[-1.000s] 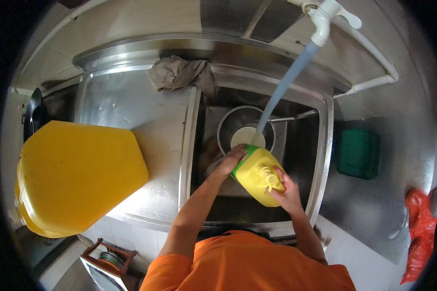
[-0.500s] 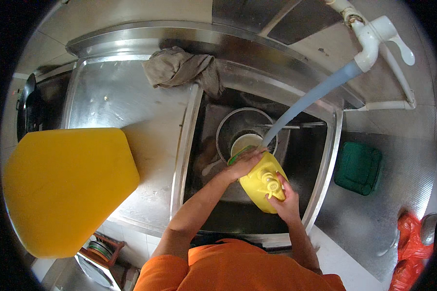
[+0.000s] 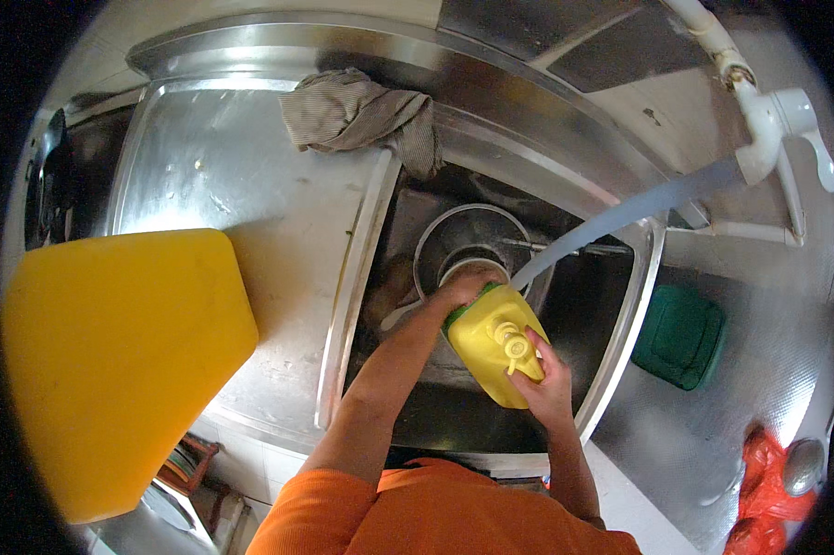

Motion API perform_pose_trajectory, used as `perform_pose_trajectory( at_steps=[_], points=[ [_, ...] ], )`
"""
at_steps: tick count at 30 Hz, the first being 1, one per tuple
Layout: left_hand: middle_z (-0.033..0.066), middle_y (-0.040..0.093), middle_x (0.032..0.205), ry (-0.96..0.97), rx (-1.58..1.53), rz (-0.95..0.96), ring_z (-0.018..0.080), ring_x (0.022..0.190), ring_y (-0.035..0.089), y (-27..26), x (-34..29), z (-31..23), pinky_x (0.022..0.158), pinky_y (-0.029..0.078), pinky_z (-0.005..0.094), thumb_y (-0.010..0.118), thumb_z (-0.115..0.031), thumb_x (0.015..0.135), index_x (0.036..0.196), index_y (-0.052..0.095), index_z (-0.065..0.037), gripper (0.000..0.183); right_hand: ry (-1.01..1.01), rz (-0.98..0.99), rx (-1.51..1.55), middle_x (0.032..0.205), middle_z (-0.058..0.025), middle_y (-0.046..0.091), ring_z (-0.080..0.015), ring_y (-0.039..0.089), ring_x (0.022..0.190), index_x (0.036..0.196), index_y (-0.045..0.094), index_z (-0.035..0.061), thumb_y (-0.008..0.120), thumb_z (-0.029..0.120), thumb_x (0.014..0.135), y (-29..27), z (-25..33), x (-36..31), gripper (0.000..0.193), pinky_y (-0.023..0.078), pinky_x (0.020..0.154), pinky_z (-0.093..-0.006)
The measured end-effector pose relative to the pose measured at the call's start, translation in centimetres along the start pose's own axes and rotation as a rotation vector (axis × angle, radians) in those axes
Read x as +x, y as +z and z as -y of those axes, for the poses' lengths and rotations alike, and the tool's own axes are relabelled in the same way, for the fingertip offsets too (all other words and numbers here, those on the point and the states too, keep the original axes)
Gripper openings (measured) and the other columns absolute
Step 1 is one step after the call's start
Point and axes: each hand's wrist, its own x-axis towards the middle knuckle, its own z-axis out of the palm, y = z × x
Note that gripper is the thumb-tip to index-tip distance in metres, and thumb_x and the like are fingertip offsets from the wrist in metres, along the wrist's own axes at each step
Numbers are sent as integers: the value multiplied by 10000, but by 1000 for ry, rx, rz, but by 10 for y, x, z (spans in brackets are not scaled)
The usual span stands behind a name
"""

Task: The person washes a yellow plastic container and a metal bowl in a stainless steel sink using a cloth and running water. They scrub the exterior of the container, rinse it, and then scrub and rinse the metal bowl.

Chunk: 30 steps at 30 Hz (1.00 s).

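Observation:
My right hand point(image 3: 547, 383) is closed on the yellow plastic jug point(image 3: 487, 335), by its spouted, pump-like top point(image 3: 512, 344). The jug is tilted over the sink, and green shows along its far edge. Beside the jug's far end, my left hand point(image 3: 470, 283) reaches down at a white round container point(image 3: 456, 266), its fingers hidden from sight. That container sits within a larger round metal-rimmed pot or basin point(image 3: 432, 229) in the sink. A pale blue hose point(image 3: 634, 205) hangs from the white tap point(image 3: 776, 125) and ends beside the jug.
A large yellow board-like object point(image 3: 130, 361) covers part of the steel counter point(image 3: 292, 213) at left. A striped cloth point(image 3: 357, 111) drapes over the back of the counter. A green basin point(image 3: 680, 338) stands right of the sink, with red plastic bags point(image 3: 768, 486) nearer me.
My left hand has slid off the jug's end and down to the white container. My right hand keeps its hold on the jug. The whole view has shifted slightly.

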Motion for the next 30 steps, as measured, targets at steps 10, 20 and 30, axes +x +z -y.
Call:
perform_pose_trajectory(
  at_steps=[10, 20, 30],
  points=[
    [149, 529, 1328, 122, -156, -547, 286, 1266, 448, 45, -82, -34, 1089, 303, 373, 423, -259, 979, 1308, 522, -51, 401, 64, 10, 397, 1283, -116, 541, -186, 542, 1163, 1395, 378, -7, 622, -59, 821, -4, 17, 12, 626, 449, 962, -303],
    [180, 530, 1308, 99, -369, -514, 354, 1231, 471, 30, -69, -45, 1056, 343, 424, 402, -182, 951, 1281, 531, -38, 382, 121, 6, 295, 1312, -128, 522, -203, 524, 1189, 1420, 345, 11, 608, -39, 830, 4, 18, 12, 648, 418, 998, -315],
    [249, 350, 1440, -428, 847, -961, 422, 1255, 439, 15, -91, 129, 1037, 389, 480, 483, -74, 923, 1457, 306, -101, 564, 137, 41, 257, 1356, -139, 483, -212, 477, 1246, 1443, 304, 9, 591, -49, 828, 0, 18, 6, 681, 374, 1046, -330]
  ],
)
